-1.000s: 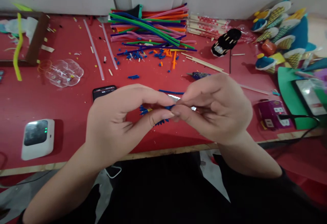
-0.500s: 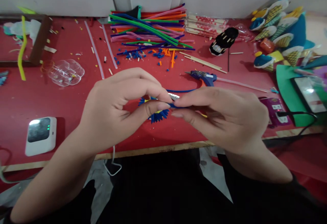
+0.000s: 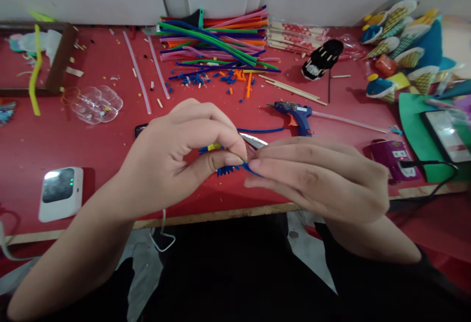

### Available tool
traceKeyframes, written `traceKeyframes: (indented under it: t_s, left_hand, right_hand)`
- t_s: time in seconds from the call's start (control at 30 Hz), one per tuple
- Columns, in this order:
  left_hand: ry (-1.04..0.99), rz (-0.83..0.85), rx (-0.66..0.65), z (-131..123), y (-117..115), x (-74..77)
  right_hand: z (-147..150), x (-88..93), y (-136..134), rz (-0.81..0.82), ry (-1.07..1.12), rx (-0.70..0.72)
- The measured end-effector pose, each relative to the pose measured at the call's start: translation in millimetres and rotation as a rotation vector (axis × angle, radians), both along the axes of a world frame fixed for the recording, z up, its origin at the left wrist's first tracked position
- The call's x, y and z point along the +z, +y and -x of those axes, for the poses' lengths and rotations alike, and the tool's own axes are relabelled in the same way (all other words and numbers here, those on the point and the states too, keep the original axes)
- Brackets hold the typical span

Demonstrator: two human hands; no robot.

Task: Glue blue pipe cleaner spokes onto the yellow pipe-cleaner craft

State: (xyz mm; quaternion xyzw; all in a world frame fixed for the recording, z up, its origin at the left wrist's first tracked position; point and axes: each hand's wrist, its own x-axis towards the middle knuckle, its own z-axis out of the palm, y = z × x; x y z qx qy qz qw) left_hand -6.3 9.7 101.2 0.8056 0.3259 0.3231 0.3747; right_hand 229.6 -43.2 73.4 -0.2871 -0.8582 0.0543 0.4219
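Blue strip held above red counter.
Left hand grip: pinching the strip. Right hand grip: fingertips against it, can't tell if closed. Blue fringed piece below; glue gun beyond right hand.

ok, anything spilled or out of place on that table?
Mostly scraps: blue clippings and orange clippings lie scattered loose before the coloured stems, so it looks like litter. The glue gun lies on its side, directly on the red table. The blue piece in the left hand is mostly hidden; can't judge.
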Motion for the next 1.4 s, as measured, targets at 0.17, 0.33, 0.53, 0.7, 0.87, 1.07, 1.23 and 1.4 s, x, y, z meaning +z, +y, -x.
traceKeyframes:
  t_s: [0.17,0.33,0.53,0.7,0.87,1.07,1.23,1.4]
  left_hand:
    - [0.067,-0.205,-0.087,2,2,-2.3]
    - [0.122,-0.365,-0.119,3,9,-4.5]
    - [0.138,-0.475,-0.111,6,13,-7.0]
    - [0.124,-0.431,-0.078,4,14,-6.9]
    - [0.189,-0.51,-0.001,4,12,-8.2]
    - [0.157,-0.72,0.065,4,16,-19.8]
    - [0.137,-0.819,0.105,4,17,-24.4]
    - [0.11,-0.841,0.122,5,16,-25.8]
  right_hand:
    - [1,1.1,-7,0.01,-0.011,-0.01]
    - [0,7.6,-1,0.066,-0.057,0.004]
    - [-3,5.8,4,0.089,-0.071,0.012]
    - [-7,1.8,4,0.063,-0.08,0.023]
    - [-4,4.4,10,0.078,-0.094,-0.001]
    - [9,1.7,10,0.201,0.027,-0.154]
    - [9,-0.9,11,0.309,0.076,-0.173]
    - [9,-5.8,16,0.329,0.136,-0.176]
